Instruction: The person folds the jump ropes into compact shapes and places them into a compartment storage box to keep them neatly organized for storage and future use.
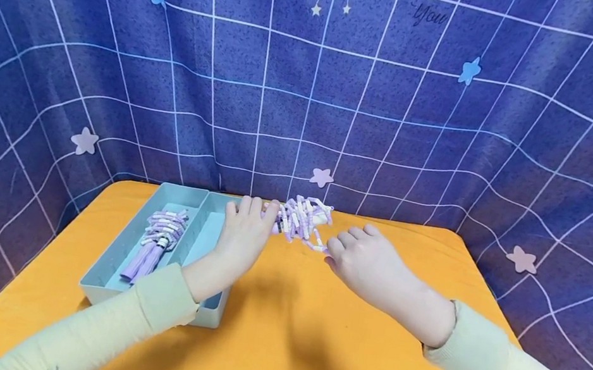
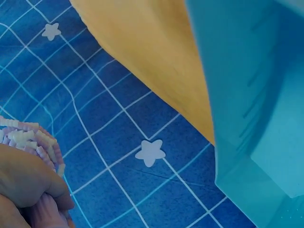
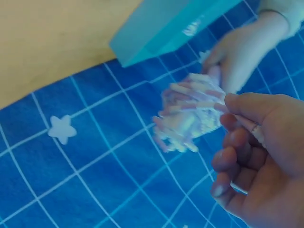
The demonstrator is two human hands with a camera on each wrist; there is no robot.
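Note:
A beaded jump rope (image 1: 301,219) in lilac and white, bundled into loops, hangs above the table between the two hands. My left hand (image 1: 245,231) grips its lilac handle end, and in the left wrist view the fingers wrap round it below the beads (image 2: 33,137). Thumb and forefinger of my right hand (image 1: 368,263) pinch a beaded strand pulled out from the bundle (image 3: 183,114). A second bundled jump rope (image 1: 166,226) with lilac handles lies in the left compartment of the box. Part of the held handles is hidden by the left hand.
The pale blue two-compartment box (image 1: 110,256) stands at the left of the table, its right compartment partly behind the left arm. An orange cloth (image 1: 362,361) covers the table. A blue curtain (image 1: 396,136) with a white grid hangs behind and at both sides.

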